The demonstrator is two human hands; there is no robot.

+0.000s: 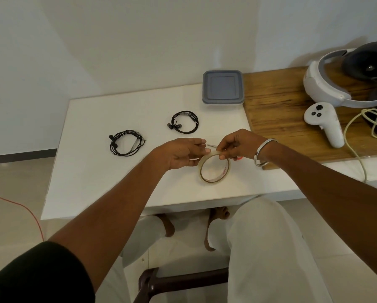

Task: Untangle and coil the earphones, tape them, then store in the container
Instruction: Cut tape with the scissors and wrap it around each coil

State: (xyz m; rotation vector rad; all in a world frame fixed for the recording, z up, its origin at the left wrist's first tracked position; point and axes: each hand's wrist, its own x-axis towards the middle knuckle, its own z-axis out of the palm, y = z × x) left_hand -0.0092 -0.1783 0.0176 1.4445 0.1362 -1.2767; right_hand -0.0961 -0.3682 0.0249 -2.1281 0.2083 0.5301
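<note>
Both forearms reach forward and meet over the table. The left hand [181,153] is turned palm inward, fingers loosely curled, thumb and fingertips pinching the tape roll [213,169] at its top edge. The right hand [237,145] faces it, fingers bent down, pinching the same rim. A metal bangle [263,152] circles the right wrist.

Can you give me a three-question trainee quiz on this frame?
1. True or false: the container has its lid on.
2. How many coiled earphones lie on the white table?
3. Which hand pinches the tape roll at its top edge: A left hand, B right hand, C neither?

Key: 1 true. 2 two, the left coil and the right coil. 3 B; the left hand holds the pulled tape end beside it.
</note>
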